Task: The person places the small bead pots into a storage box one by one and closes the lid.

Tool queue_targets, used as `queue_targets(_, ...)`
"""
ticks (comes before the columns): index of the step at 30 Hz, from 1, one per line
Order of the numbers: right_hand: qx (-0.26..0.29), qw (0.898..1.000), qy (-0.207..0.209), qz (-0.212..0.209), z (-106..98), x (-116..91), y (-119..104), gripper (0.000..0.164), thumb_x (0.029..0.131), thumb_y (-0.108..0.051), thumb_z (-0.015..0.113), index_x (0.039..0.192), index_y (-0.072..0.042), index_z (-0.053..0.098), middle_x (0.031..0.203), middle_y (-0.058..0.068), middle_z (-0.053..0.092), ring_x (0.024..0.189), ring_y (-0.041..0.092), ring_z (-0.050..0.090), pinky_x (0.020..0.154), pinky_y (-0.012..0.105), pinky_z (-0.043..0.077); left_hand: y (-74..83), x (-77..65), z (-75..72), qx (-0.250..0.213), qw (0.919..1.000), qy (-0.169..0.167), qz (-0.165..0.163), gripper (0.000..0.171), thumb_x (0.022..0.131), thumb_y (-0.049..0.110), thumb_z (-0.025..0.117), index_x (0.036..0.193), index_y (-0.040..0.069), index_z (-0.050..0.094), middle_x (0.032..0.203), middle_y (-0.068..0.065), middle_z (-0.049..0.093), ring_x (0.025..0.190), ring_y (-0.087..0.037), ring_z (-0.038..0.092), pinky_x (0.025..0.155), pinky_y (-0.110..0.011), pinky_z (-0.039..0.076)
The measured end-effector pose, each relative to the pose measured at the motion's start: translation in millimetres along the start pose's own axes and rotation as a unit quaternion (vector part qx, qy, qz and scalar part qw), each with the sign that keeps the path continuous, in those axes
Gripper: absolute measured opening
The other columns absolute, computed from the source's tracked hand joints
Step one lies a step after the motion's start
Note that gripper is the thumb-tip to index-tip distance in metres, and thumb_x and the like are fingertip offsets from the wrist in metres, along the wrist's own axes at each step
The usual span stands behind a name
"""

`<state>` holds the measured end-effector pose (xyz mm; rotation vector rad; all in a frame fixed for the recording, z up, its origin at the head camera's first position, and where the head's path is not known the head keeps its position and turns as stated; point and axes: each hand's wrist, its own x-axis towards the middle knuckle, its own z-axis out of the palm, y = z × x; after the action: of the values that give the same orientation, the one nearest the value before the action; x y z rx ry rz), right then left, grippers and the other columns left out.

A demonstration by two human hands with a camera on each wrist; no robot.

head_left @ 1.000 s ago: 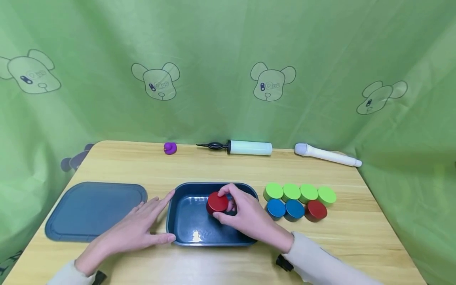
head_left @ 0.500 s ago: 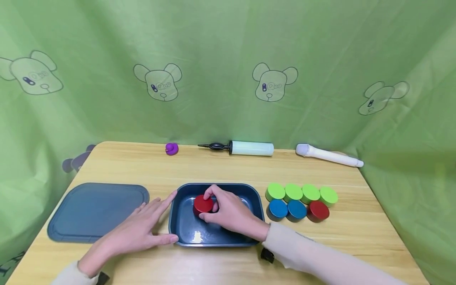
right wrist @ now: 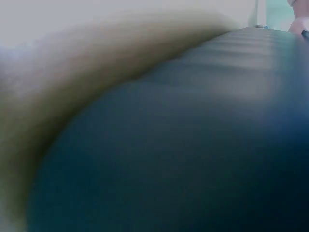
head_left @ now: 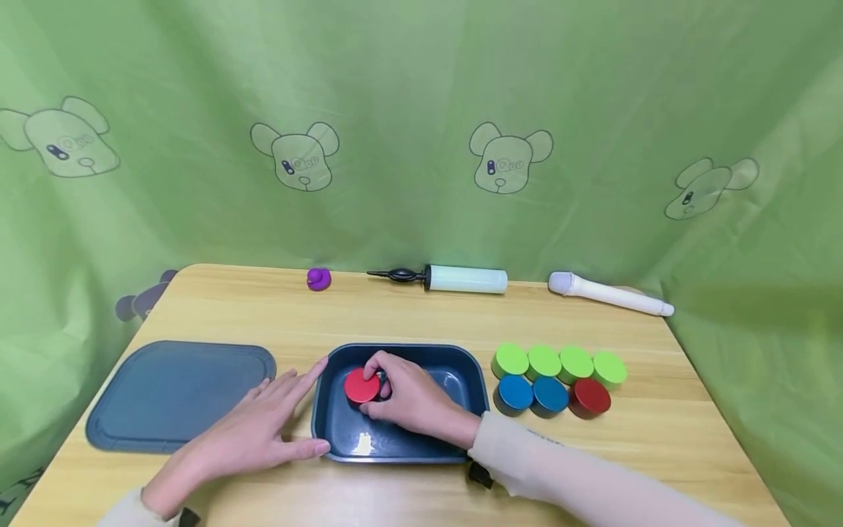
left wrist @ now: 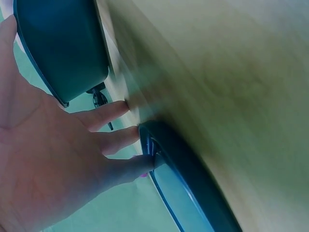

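In the head view a dark blue rectangular box (head_left: 421, 450) stands open-topped at the middle of the table. My right hand (head_left: 411, 395) reaches into it and pinches a red round block (head_left: 361, 385) near the box's left end. My left hand (head_left: 253, 432) has its fingers spread, the index fingertip and thumb touching the box's left side. In the left wrist view, the left hand (left wrist: 53, 145) lies against the box wall (left wrist: 67, 53), and other fingers are at the edge of the flat lid (left wrist: 178, 169). The box's dark wall (right wrist: 159, 159) fills most of the right wrist view.
To the right of the box are a row of green round blocks (head_left: 543, 362), two blue ones (head_left: 514, 394) and a second red one (head_left: 589, 397). Along the back edge lie a purple duck (head_left: 319, 279), a hand pump (head_left: 464, 279) and a white microphone (head_left: 609, 293).
My right hand has carried the red block leftward within the box, from near its middle to its left end. The left hand stays at the box's left side.
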<state>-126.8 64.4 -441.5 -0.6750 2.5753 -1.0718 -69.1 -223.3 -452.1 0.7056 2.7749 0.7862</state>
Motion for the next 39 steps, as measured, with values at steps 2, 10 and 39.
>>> queue_targets(2,0.012,1.0,0.0,0.005,1.2,-0.4,-1.8,0.035,0.09,-0.02,0.092,0.112,-0.022,0.064,0.101,-0.007,0.064,0.085,0.01,0.062,0.073,0.029,0.054,0.1,-0.2,0.3,0.0,1.0,-0.001,0.0,0.105,0.096,0.075,0.067,0.177,0.04,0.01,0.171,-0.014,0.041,0.153,-0.052,0.037,0.121,-0.078,0.021)
queue_targets(10,0.074,0.997,-0.007,-0.001,3.8,0.5,-6.2,0.031,0.095,-0.01,0.085,0.12,-0.015,0.067,0.112,0.001,0.065,0.088,0.012,0.069,0.076,0.026,0.059,-0.3,-0.5,0.8,-0.001,1.0,-0.001,0.0,0.104,0.097,0.077,0.065,0.177,0.039,0.01,0.171,-0.016,0.04,0.154,-0.053,0.036,0.122,-0.077,0.021)
queue_targets(39,0.125,0.991,0.035,0.017,-28.8,-31.7,-4.1,0.043,0.102,-0.022,0.079,0.14,-0.012,0.062,0.135,0.012,0.065,0.111,0.019,0.07,0.089,0.032,0.06,-0.9,-1.2,-3.5,0.004,0.9999,-0.013,-0.007,0.108,0.095,0.082,0.063,0.177,0.038,0.01,0.17,-0.019,0.04,0.154,-0.053,0.036,0.121,-0.077,0.023)
